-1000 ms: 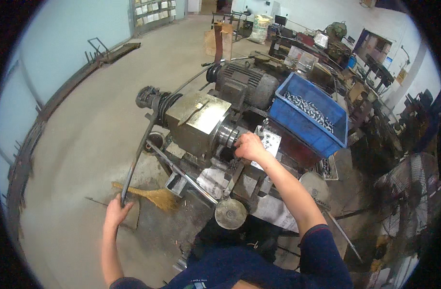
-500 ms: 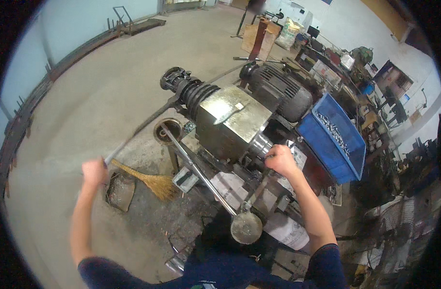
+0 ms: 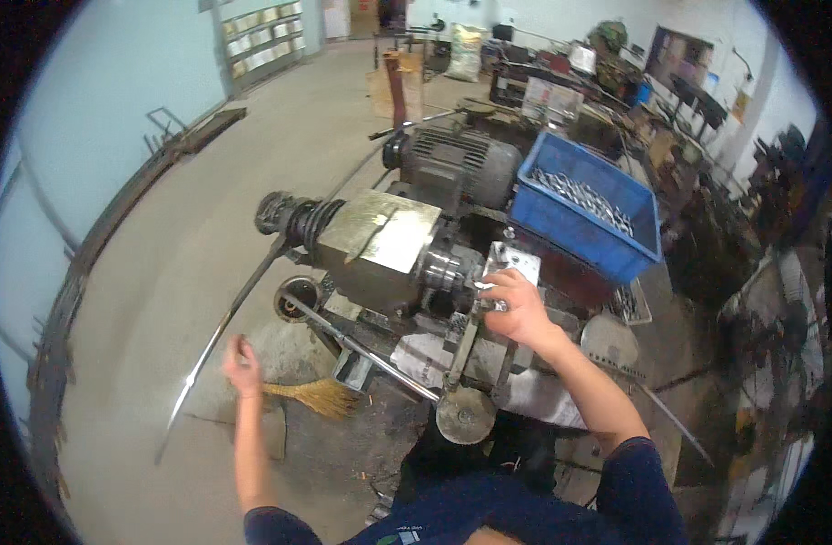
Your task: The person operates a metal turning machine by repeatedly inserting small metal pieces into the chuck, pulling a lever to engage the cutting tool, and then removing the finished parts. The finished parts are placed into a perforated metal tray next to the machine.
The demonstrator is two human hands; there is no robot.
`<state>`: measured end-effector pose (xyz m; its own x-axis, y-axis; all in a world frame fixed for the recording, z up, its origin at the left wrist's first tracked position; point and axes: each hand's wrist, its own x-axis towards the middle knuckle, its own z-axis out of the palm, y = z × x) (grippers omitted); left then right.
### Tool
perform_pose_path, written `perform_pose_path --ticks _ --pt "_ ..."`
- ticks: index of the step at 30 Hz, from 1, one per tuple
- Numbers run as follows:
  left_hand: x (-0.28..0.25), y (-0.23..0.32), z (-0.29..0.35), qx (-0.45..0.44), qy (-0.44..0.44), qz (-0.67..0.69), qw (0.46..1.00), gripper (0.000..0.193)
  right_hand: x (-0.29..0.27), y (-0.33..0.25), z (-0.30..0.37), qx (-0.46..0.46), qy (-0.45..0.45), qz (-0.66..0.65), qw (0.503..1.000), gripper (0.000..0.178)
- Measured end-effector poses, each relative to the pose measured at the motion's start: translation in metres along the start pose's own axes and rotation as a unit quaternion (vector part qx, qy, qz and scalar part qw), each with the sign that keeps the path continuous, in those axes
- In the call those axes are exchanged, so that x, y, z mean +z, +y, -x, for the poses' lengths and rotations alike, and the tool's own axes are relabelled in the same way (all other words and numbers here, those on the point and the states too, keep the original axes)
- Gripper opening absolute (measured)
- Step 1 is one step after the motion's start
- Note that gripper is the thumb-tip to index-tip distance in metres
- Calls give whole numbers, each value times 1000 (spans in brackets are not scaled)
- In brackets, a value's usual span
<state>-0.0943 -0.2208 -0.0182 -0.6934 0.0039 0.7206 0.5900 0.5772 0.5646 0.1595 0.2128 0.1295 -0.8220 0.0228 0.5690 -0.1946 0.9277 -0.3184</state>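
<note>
A small lathe-like machine with a boxy metal headstock stands before me. Its shiny chuck faces right. My right hand is just right of the chuck, fingers pinched on a small shiny metal part. A long lever slopes down to the left from the machine's far end. To the right of its lower stretch is my left hand, off the lever and holding nothing, with its fingers loosely apart. A metal bar runs to a round disc near my body.
Right of the machine sits a blue crate of small shiny metal parts. Behind the headstock is an electric motor. A straw broom lies on the floor near my left hand. Cluttered benches line the back right.
My left hand has let go of the lever, whose free end is now lower. My right hand has shifted slightly off the chuck, with a small part showing at its fingertips. The view has turned right.
</note>
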Motion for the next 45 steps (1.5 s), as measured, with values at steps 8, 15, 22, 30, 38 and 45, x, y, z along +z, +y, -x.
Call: perform_pose_path --ticks 8,15,22,30,38,45 --pt "124 34 107 104 -615 -303 720 30 -118 9 160 213 -11 98 972 30" --pt "119 20 78 120 -556 -298 767 26 -189 44 327 536 23 206 818 38" --pt "82 16 27 -181 -432 15 883 32 -231 102 560 621 -73 446 640 33" --pt "87 109 15 -372 -433 196 797 46 -159 -21 551 618 -84 373 687 27" --pt "111 102 35 -390 -378 218 811 32 -73 -131 457 690 142 -56 707 21" --pt "112 97 31 -384 -397 191 811 33 -53 -146 433 713 205 -152 653 19"
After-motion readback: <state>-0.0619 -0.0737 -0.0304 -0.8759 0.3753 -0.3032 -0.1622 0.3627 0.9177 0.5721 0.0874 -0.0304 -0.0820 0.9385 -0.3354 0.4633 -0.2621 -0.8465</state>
